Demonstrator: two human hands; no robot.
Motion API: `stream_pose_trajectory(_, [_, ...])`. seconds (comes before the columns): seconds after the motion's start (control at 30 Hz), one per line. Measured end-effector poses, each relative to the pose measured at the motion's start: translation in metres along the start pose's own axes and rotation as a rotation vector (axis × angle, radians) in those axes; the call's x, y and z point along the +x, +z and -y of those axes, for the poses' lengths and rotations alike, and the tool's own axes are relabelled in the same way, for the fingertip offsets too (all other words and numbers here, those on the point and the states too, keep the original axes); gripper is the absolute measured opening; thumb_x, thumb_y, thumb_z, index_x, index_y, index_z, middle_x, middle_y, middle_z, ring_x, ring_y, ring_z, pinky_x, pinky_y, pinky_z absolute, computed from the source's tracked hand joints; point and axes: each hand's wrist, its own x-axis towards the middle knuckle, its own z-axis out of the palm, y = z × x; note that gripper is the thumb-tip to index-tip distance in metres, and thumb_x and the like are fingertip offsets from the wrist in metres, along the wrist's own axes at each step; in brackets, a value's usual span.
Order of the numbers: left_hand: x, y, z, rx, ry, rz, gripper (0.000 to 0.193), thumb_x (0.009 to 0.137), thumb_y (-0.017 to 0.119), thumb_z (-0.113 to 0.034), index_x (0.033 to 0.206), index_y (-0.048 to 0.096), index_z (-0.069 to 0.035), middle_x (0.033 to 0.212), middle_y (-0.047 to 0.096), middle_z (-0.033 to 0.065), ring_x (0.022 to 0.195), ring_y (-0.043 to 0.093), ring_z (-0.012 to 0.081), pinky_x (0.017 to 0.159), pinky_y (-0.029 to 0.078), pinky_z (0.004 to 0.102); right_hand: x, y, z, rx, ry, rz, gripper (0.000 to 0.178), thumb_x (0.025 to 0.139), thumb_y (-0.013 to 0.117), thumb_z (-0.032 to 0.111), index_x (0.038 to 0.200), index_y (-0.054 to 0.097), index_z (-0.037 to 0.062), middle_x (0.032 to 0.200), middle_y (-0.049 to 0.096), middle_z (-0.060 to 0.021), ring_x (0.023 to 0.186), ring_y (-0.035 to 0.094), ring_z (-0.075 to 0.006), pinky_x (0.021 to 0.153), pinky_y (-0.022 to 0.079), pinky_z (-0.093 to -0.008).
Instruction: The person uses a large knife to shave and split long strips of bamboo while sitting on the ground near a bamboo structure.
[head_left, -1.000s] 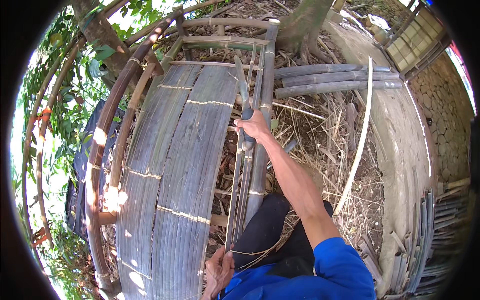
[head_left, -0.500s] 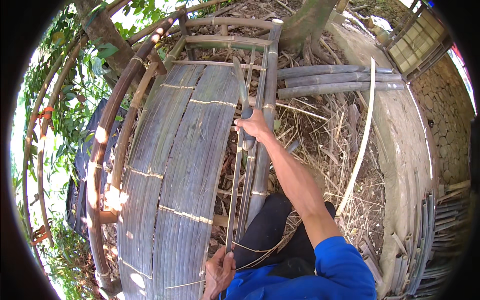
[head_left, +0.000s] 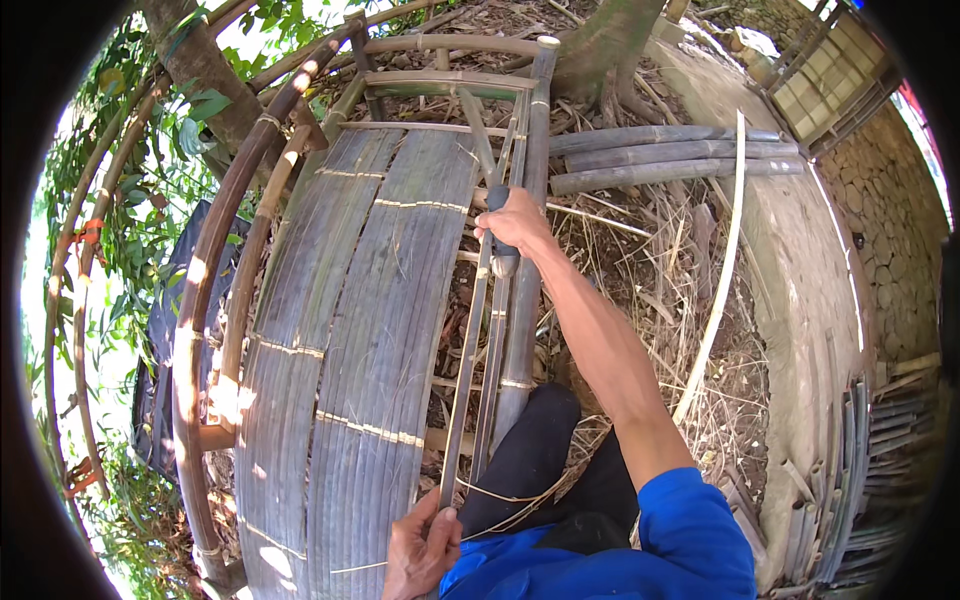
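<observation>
A machete (head_left: 479,138) with a dark handle lies in the grip of my right hand (head_left: 518,222), its blade pointing away along the bench's right side. My right fingers wrap the handle, and the handle's butt shows below them. Beneath the machete runs a long thin bamboo strip (head_left: 465,385), whose near end my left hand (head_left: 424,548) pinches between thumb and fingers. Other narrow slats (head_left: 492,385) run alongside it. To their left spreads the bamboo bench seat (head_left: 385,320), made of flattened panels tied with pale lashings. Whether the blade touches the strip, I cannot tell.
A curved bamboo backrest rail (head_left: 200,270) rises at the left. Beyond the right frame pole (head_left: 535,200) lie several bamboo poles (head_left: 680,160) and a long pale strip (head_left: 722,280). A tree trunk (head_left: 605,50) stands at the far end. Cut bamboo (head_left: 840,500) is stacked at right.
My right hand has moved a little farther away along the strip, carrying the machete with it. My left hand has shifted slightly left, still pinching the strip.
</observation>
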Motion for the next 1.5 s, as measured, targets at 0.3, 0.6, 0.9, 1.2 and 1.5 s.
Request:
stream_pose_trajectory(0.3, [-0.008, -0.006, -0.016, 0.02, 0.026, 0.054, 0.036, 0.108, 0.049, -0.01, 0.141, 0.053, 0.004, 0.067, 0.053, 0.0011, 0.047, 0.045, 0.0062, 0.042, 0.034, 0.0229, 0.018, -0.005, -0.002, -0.141, -0.002, 0.016, 0.009, 0.073, 0.077, -0.001, 0.075, 0.068, -0.0039, 0.072, 0.073, -0.0128, 0.068, 0.074, -0.022, 0.06, 0.053, -0.0349])
stream_pose_trajectory(0.6, [0.016, -0.009, 0.0, 0.042, 0.101, 0.027, 0.022, 0.107, 0.053, -0.012, 0.121, 0.063, 0.001, 0.066, 0.053, -0.0011, 0.054, 0.049, 0.0063, 0.048, 0.039, 0.0247, 0.017, 0.002, -0.001, 0.024, 0.045, 0.003, 0.012, 0.078, 0.075, -0.005, 0.083, 0.064, -0.0071, 0.072, 0.07, -0.0132, 0.062, 0.071, -0.0216, 0.053, 0.052, -0.0361])
stream_pose_trajectory(0.9, [0.062, 0.022, 0.014, -0.037, 0.011, 0.031, 0.018, 0.108, 0.052, -0.014, 0.115, 0.063, -0.001, 0.063, 0.05, -0.001, 0.049, 0.045, 0.0057, 0.042, 0.035, 0.0237, 0.043, -0.004, -0.037, 0.064, 0.024, -0.187, 0.009, 0.069, 0.076, -0.005, 0.071, 0.067, -0.0063, 0.067, 0.07, -0.0174, 0.059, 0.072, -0.0246, 0.049, 0.052, -0.0373])
stream_pose_trajectory(1.2, [0.109, -0.001, 0.075, 0.377, 0.218, -0.139, 0.023, 0.104, 0.054, -0.017, 0.108, 0.065, 0.002, 0.06, 0.06, 0.0084, 0.053, 0.06, 0.018, 0.049, 0.044, 0.0353, 0.019, -0.016, -0.064, -0.001, 0.068, -0.019, 0.029, 0.077, 0.086, 0.014, 0.091, 0.068, -0.0042, 0.085, 0.073, -0.0178, 0.077, 0.074, -0.0294, 0.069, 0.059, -0.045])
stream_pose_trajectory(1.5, [0.076, -0.021, 0.211, 0.548, 0.249, -0.221, 0.063, 0.099, 0.062, -0.016, 0.155, 0.035, -0.007, 0.115, 0.064, 0.0365, 0.102, 0.062, 0.0564, 0.09, 0.051, 0.0581, -0.154, -0.043, -0.074, -0.584, -0.146, 0.46, 0.039, 0.078, 0.084, 0.022, 0.107, 0.069, 0.0006, 0.094, 0.071, -0.016, 0.089, 0.069, -0.0284, 0.08, 0.055, -0.0428])
